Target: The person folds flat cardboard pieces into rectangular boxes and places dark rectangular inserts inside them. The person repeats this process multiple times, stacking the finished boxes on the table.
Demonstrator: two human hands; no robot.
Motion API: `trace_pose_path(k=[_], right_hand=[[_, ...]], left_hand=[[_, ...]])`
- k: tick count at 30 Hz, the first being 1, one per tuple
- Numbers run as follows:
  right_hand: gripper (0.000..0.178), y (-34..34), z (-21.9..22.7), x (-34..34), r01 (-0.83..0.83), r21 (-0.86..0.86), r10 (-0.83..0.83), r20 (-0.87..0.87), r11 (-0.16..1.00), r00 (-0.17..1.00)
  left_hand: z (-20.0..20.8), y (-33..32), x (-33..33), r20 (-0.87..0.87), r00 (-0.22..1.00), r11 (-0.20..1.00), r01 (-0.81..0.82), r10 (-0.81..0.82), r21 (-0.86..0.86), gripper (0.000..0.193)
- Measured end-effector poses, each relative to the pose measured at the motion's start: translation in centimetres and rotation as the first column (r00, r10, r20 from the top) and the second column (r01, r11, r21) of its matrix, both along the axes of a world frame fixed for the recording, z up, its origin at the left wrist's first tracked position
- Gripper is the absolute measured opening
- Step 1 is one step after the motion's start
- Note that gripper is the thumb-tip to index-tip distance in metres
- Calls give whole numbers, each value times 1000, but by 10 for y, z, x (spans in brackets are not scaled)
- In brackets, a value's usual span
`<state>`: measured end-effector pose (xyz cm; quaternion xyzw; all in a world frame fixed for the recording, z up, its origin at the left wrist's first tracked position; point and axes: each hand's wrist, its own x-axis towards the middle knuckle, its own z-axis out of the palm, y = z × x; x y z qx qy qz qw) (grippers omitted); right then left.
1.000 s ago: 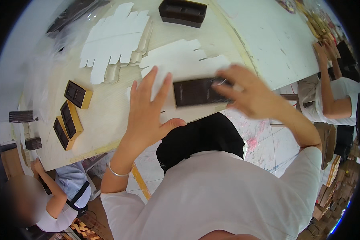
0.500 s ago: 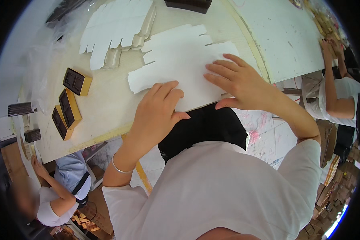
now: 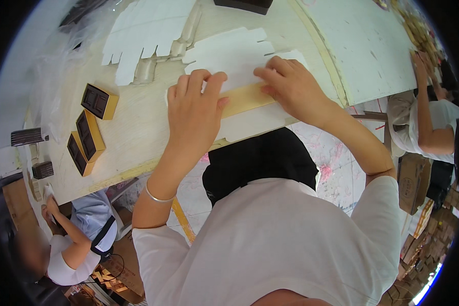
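Observation:
A white die-cut cardboard box blank lies on the table in front of me, with notched edges at its far side. Its near panel is folded up, so a gold strip of its outer face shows between my hands. My left hand grips the left end of this fold, thumb against the gold face and fingers bent over the top. At the right end, my right hand pinches the fold with curled fingers. Part of the blank is covered by both hands.
More flat white blanks are stacked at the far left. Gold boxes with dark inserts stand left of my hands. A dark tray lies at the far edge of view. Co-workers sit at the left and right.
The near panel of the blank has been lifted and folded, exposing its gold side. Both hands moved away from me, going from resting flat on the blank to gripping the fold.

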<state>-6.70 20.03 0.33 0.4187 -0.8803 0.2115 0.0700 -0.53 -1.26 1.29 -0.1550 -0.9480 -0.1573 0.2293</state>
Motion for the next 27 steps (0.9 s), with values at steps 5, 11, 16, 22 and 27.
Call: trace_pose_path(k=[5,11,16,22,27], right_hand=[[29,9,4,1,-290,16,287,-219,957,933],[28,8,3,0,-323,289,411,-338,901,846],[16,-3,11,-15,-266,210,286,-73,941,955],[9,-26,16,-21,-162,340,180,-20,926,984],[7,-6,47,3,-23,60,22,14,998,1000]], left_hand=[[-15,-9,5,130,971,976,187,-201,111,22],[-12,-10,3,125,959,966,248,-256,74,21],[-4,-11,-14,193,947,966,254,-257,38,12],[-3,-13,-24,135,983,990,118,-127,72,18],[39,-3,29,633,749,911,-101,-194,399,42]])
